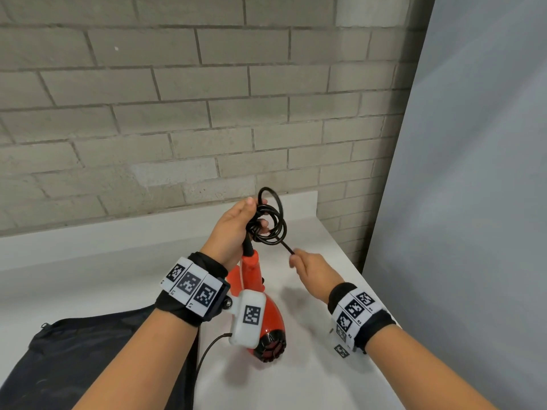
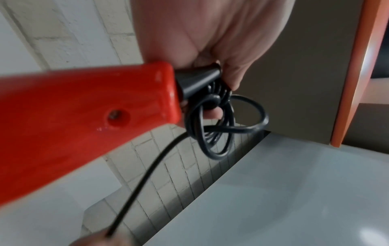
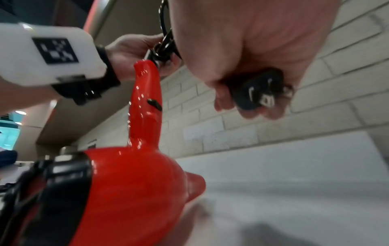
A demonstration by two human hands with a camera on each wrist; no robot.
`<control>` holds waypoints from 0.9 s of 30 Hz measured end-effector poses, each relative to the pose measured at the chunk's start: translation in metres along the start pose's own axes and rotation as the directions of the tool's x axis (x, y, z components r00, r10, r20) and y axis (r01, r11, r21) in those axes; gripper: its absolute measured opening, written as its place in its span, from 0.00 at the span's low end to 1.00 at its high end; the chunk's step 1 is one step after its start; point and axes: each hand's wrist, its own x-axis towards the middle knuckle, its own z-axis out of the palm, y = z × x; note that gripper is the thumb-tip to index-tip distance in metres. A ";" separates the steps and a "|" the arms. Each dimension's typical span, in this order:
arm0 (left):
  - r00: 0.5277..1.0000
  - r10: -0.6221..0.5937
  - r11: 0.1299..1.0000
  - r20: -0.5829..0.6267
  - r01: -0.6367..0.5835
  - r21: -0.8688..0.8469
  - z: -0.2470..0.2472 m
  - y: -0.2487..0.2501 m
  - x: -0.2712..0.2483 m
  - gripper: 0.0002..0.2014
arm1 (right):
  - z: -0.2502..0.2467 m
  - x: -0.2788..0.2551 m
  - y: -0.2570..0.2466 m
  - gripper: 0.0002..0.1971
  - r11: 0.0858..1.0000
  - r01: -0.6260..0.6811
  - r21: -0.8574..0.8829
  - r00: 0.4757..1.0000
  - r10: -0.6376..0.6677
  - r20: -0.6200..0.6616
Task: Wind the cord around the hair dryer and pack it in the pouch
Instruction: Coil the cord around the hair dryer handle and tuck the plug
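The red hair dryer (image 1: 270, 318) is held handle-up, its body low over the white counter (image 1: 118, 276). My left hand (image 1: 236, 229) grips the black cord (image 1: 275, 223), gathered in several loops at the end of the red handle (image 2: 84, 124). A short straight run of cord leads from the loops (image 2: 219, 124) to my right hand (image 1: 310, 267), just right of the handle. In the right wrist view that hand (image 3: 252, 50) is curled round the black plug (image 3: 256, 89), prongs showing. The black pouch (image 1: 88, 356) lies flat at the lower left.
A grey brick wall (image 1: 177, 113) backs the counter. A pale grey panel (image 1: 473, 173) stands along the counter's right edge. A thin black wire (image 1: 207, 353) hangs from the left wrist camera, over the pouch's edge.
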 end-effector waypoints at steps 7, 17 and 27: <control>0.995 0.012 0.999 0.095 -0.015 0.039 0.007 -0.003 0.000 0.13 | 0.004 0.001 0.010 0.22 0.977 -0.094 0.190 0.987 0.067 0.143; 0.998 0.019 0.996 0.066 -0.025 0.090 0.014 -0.004 0.005 0.11 | -0.010 0.005 -0.030 0.14 0.917 0.114 0.381 0.992 -0.123 -0.001; 0.990 -0.012 0.929 0.138 -0.040 0.369 0.004 -0.006 0.000 0.09 | -0.055 0.015 -0.023 0.09 0.956 0.165 0.242 0.901 -0.046 -0.431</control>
